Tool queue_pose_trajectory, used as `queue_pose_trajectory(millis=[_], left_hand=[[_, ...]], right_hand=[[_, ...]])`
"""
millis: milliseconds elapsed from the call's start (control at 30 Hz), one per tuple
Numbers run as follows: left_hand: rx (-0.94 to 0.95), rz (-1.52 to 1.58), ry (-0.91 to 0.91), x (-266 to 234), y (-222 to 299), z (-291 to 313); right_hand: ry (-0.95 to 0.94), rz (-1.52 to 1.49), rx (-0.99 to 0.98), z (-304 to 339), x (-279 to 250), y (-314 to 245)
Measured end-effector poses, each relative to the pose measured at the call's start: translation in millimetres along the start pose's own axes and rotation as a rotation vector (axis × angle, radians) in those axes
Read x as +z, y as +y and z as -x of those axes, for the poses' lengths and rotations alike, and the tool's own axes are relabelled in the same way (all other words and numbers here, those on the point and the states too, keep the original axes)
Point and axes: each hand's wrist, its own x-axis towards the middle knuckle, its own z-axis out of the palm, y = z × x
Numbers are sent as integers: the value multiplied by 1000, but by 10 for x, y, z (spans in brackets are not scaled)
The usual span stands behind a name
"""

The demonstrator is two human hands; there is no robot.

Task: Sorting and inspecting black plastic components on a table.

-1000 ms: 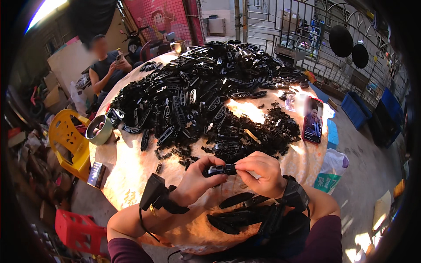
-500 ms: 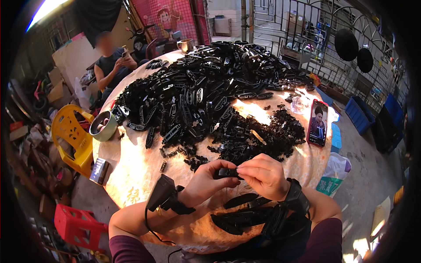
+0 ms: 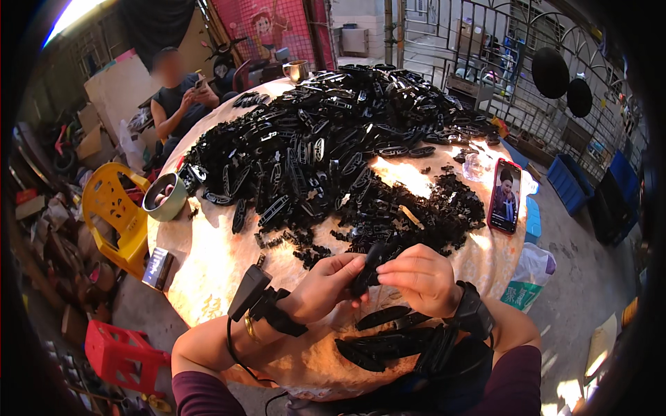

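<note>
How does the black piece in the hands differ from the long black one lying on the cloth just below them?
Support: the held piece is pinched in the left hand, while the lying piece rests on the cloth.
Pose: the held piece is steeply tilted in the picture; the lying piece is nearly level.
Cover: fingers hide part of the held piece; none cover the lying piece.
Both are black and elongated.
</note>
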Motion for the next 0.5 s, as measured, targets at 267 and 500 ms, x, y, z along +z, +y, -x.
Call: queue_pose_trajectory(millis=[267,500], left_hand=[[-175,-333,110,73,112,26],[-45,-544,57,45,175,52]], right_hand=[[-46,166,-70,16,9,-58],[-54,187,2,-3,7,-63]])
